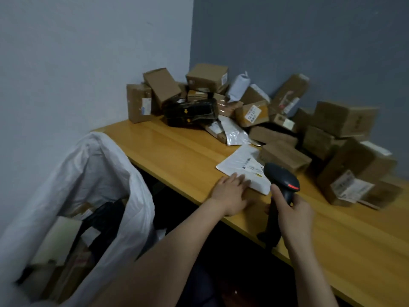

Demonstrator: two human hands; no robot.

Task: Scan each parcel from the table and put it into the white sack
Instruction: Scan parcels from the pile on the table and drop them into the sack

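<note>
A flat white mailer parcel with a printed label lies near the front edge of the wooden table. My left hand rests flat on the table, its straight fingers touching the mailer's near corner. My right hand grips the handle of a black barcode scanner, whose head points down at the mailer's label. The white sack stands open at the lower left, beside the table's end, with several parcels inside.
A heap of brown cardboard boxes fills the back and right of the table against the grey wall. A black wrapped parcel and silver bag lie among them. Bare tabletop stretches between the heap and the sack.
</note>
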